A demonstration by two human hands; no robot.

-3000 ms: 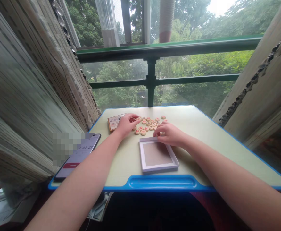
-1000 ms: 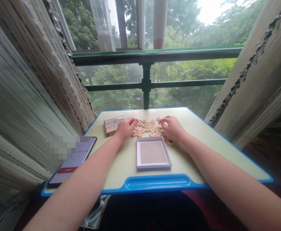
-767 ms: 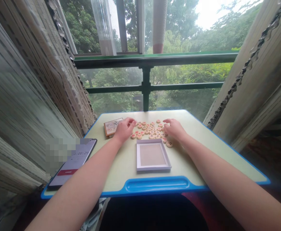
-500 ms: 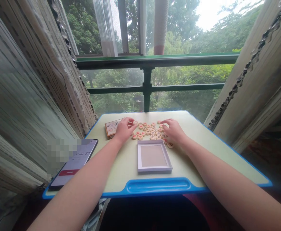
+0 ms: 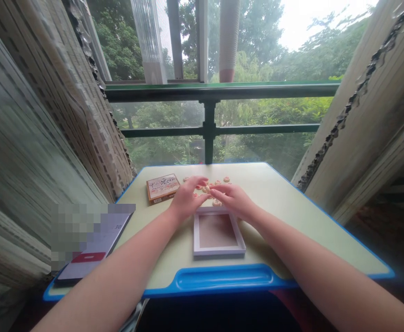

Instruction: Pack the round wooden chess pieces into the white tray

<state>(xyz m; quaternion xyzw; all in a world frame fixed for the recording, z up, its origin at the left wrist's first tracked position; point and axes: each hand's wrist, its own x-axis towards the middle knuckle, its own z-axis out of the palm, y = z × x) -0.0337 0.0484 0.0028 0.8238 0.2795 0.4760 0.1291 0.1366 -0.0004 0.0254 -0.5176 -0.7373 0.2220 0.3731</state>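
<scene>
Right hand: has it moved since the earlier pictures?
Yes: the right hand has shifted leftward, judged against the white tray, and now sits over the tray's far edge, close to the left hand.

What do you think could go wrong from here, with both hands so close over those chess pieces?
The left hand and right hand sit close together over the round Chinese chess pieces, so they could nudge pieces or hide some from view. The shallow white box lies just below the hands, so a careless move might shift it. A dropped piece could perhaps roll across the desk.
</scene>
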